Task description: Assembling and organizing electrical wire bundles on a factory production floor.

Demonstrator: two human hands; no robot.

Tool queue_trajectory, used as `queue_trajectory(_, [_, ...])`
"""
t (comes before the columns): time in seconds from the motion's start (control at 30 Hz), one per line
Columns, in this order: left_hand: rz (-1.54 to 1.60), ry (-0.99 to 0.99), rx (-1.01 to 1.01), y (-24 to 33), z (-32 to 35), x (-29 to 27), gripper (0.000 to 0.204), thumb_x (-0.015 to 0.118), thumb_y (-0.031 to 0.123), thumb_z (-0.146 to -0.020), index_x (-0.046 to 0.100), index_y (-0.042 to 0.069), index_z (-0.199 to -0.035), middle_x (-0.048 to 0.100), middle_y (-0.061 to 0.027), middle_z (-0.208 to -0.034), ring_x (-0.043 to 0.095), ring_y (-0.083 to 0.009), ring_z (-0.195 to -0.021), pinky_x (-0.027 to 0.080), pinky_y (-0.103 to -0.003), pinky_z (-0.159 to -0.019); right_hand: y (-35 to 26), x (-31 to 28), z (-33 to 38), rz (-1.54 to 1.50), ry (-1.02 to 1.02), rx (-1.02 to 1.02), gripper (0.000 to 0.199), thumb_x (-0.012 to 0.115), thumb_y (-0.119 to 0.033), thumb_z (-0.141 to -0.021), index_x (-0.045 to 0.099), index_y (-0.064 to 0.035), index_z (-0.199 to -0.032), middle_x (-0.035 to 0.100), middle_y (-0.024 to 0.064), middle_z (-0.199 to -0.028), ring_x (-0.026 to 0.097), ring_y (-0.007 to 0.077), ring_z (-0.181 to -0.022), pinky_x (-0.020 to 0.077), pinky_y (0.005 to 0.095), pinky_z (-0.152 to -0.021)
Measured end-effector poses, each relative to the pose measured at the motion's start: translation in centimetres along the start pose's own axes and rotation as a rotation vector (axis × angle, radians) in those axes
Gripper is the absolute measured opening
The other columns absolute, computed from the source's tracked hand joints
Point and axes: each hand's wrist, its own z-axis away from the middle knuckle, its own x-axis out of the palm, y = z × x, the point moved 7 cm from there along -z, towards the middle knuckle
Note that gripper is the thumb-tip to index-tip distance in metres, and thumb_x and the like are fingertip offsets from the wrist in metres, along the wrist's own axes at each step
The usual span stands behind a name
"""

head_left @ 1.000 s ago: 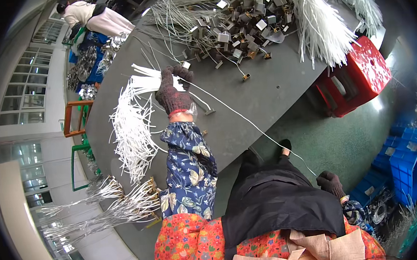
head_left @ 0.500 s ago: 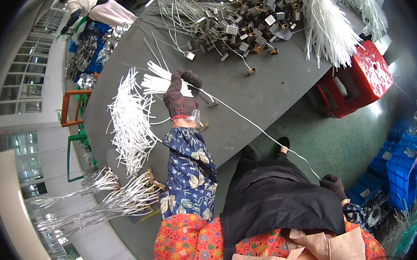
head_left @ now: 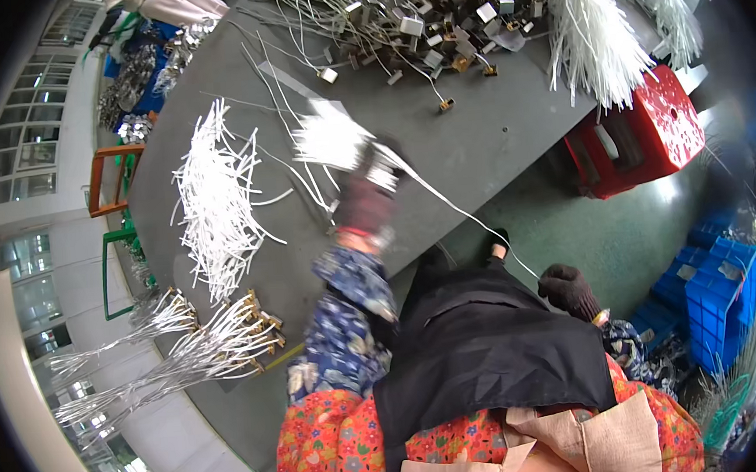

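Observation:
My left hand (head_left: 368, 193), in a dark glove, is over the grey table (head_left: 494, 140) and grips a bunch of short white tubes (head_left: 329, 138); it is blurred by motion. A long white wire (head_left: 460, 213) runs from that hand off the table edge to my right hand (head_left: 568, 290). My gloved right hand is low beside my lap and pinches the wire's other end. A loose heap of white tubes (head_left: 214, 204) lies on the table left of my left hand.
A pile of wires with small metal block parts (head_left: 433, 13) covers the table's far side, with white tube bundles (head_left: 591, 28) beside it. Finished wire bundles (head_left: 184, 346) lie at the near left. A red crate (head_left: 642, 130) and blue crates (head_left: 715, 291) stand on the green floor.
My left hand has lifted and moved right with the bunch of tubes, away from the heap. The right hand has stayed low on the wire.

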Motion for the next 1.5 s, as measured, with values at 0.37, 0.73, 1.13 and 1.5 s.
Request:
queue_trajectory(0.37, [-0.033,0.315,-0.225,1.5,1.8,0.7,0.019,0.07,0.016,-0.077,0.066,-0.002,-0.081,0.061,-0.0026,-0.067,0.055,-0.0093,-0.057,0.045,-0.026,-0.05,-21.7,14.6,-6.6,0.281,-0.227,-0.479,0.052,0.065,-0.033,-0.083,0.052,-0.0045,-0.125,0.059,0.0119,-0.113,0.059,0.0199,-0.089,0.0477,0.0333,-0.079])
queue_trajectory(0.73, [0.327,0.113,-0.304,2.4,-1.5,-0.5,0.027,0.068,0.027,-0.087,0.061,0.003,-0.098,0.063,-0.0075,-0.082,0.06,-0.0154,-0.063,0.048,-0.03,-0.05,-29.1,8.8,-16.2,0.899,0.644,-0.952,0.044,0.058,-0.029,-0.081,0.052,-0.0086,-0.119,0.054,0.0204,-0.118,0.056,0.036,-0.103,0.0466,0.0434,-0.085])
queue_trajectory(1.13, [0.633,-0.155,-0.548,-6.4,4.3,14.2,0.032,0.057,0.033,-0.094,0.06,0.002,-0.092,0.063,-0.0124,-0.09,0.064,-0.0244,-0.073,0.056,-0.042,-0.069,-0.5,-0.2,-2.6,0.734,-0.12,-0.463,0.022,0.064,-0.023,-0.074,0.061,-0.0027,-0.082,0.055,0.0086,-0.068,0.057,0.0231,-0.063,0.0467,0.0377,-0.059])
queue_trajectory(1.5, [0.684,0.262,0.014,7.6,-6.1,-0.8,0.02,0.062,0.02,-0.092,0.059,0.003,-0.1,0.065,-0.0114,-0.087,0.064,-0.0248,-0.073,0.057,-0.042,-0.071,6.2,-4.6,2.9,0.382,0.168,0.11,0.033,0.058,-0.034,-0.086,0.063,-0.0023,-0.076,0.059,0.0034,-0.066,0.052,0.0126,-0.062,0.0424,0.0294,-0.058])
